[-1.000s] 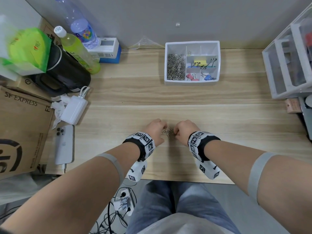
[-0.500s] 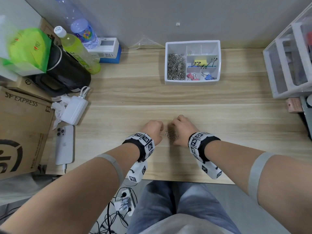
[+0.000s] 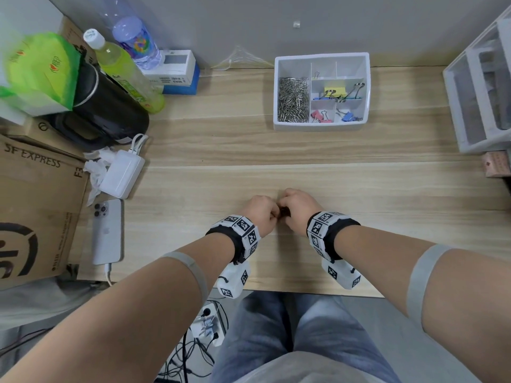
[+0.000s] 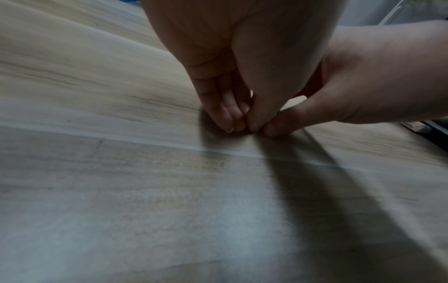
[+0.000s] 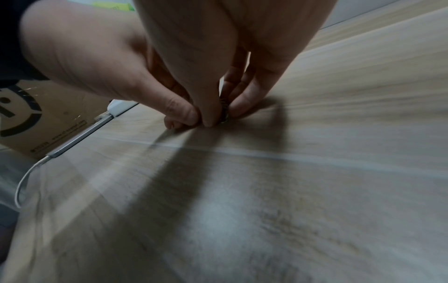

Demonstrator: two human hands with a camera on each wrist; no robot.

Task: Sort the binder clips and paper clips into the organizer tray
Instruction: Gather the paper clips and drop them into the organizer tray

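- Both hands sit knuckle to knuckle on the wooden desk (image 3: 359, 189), at about 6 o'clock from the organizer tray (image 3: 320, 125) and well apart from it.
- Right hand (image 3: 297, 210): thumb and fingers curled down and pinched on a small bunch of loose paper clips (image 5: 224, 112); the right wrist view shows the metal wedged between thumb tip and fingers (image 5: 244, 104), touching the desk.
- Left hand (image 3: 261, 214): fingers curled, tips pressed to the desk against the right thumb. Whether it actually holds any clips I cannot tell (the left wrist view shows only fingertips (image 4: 227, 118) bunched together, no metal visible).
- From the head view the bunch is a dark sliver between the two hands; count unreadable.
- Tray status: the long compartment at its 9 o'clock side holds a heap of sorted paper clips (image 3: 293, 99); binder clips lie in the smaller cells, yellow (image 3: 335, 88) in the middle, pink (image 3: 318, 116) and blue (image 3: 347, 116) along the near edge.
- Judgement: gathering the last loose clips; sorting looks nearly complete.
- Risks from here:
- Thin wire lying flat on a smooth top is hard to get under, so a clip could slide out and be left behind.
- Tangled clips may hang by one loop and drop during the carry towards 12 o'clock.
- A release over a divider could scatter clips into the binder clip cells.
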